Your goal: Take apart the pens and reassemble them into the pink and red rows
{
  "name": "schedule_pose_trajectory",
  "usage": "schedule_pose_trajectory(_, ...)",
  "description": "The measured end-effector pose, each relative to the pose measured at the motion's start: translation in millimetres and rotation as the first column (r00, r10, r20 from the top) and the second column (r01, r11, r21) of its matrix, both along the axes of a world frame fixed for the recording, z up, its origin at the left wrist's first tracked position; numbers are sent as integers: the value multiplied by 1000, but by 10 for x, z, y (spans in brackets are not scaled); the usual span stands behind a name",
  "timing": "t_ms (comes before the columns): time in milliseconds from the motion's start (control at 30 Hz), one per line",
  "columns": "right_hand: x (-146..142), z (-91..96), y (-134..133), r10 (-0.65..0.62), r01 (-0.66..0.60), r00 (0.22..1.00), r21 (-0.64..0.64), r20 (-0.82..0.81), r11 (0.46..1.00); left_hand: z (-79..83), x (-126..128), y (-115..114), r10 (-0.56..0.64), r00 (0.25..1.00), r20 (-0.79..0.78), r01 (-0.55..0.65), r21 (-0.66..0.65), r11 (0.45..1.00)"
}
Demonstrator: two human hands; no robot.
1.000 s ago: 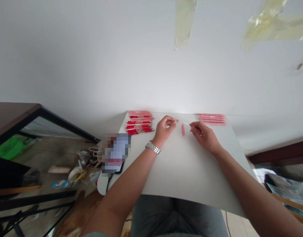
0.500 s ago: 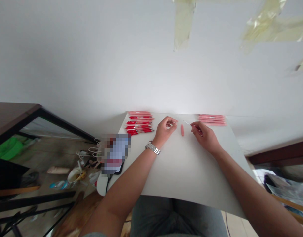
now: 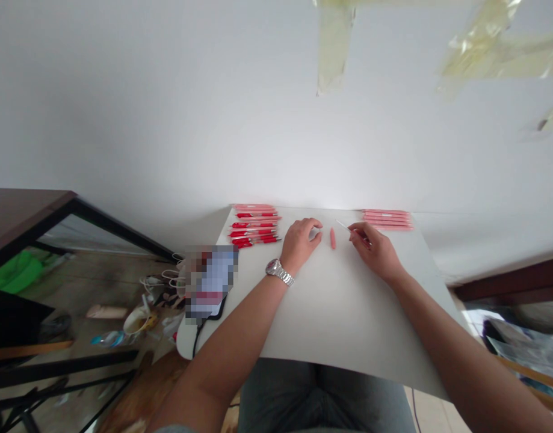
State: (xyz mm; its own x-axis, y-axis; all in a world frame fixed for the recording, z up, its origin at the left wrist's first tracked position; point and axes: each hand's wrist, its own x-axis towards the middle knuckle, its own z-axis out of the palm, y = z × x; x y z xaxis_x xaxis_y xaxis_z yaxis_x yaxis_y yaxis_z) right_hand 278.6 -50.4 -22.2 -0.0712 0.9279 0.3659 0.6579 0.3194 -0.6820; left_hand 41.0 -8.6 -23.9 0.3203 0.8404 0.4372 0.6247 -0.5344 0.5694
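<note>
thin refill (image 3: 343, 225) in right hand (image 3: 376, 254)

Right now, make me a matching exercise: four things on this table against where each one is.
1 red pens
2 pale pink pen barrels
3 loose pink pen piece
4 pen refill

A between left hand and right hand
B far left of the table
C pinched in the right hand
D far right of the table

Pairs: 1-B, 2-D, 3-A, 4-C.

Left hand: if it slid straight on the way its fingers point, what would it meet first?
Most likely the short pink pen piece lying on the table, just beyond the fingertips of the left hand; the right hand, holding a thin refill, lies further along.
</note>
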Motion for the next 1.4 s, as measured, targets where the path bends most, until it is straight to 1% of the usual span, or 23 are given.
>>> schedule_pose_trajectory(233,5,-12,7,0,0,1000,-12,6,1000,-41,-2,17,-12,999,-36,12,-9,1000)
schedule_pose_trajectory(600,8,-27,2,13,-13,1000,-18,-18,1000,-26,-11,21,-13,1000,-21,13,-43,999)
schedule_pose_trajectory(733,11,-25,4,9,-9,1000,-7,-6,1000,-37,-14,32,-31,1000,3,31,-29,999)
schedule_pose_trajectory(1100,10,-25,7,19,-19,1000,-6,-9,1000,-37,-15,31,-28,999,18,29,-32,999)
schedule_pose_trajectory(1400,9,-21,-3,12,-12,1000,-1,3,1000,-27,-3,38,10,997,74,-6,-56,998)
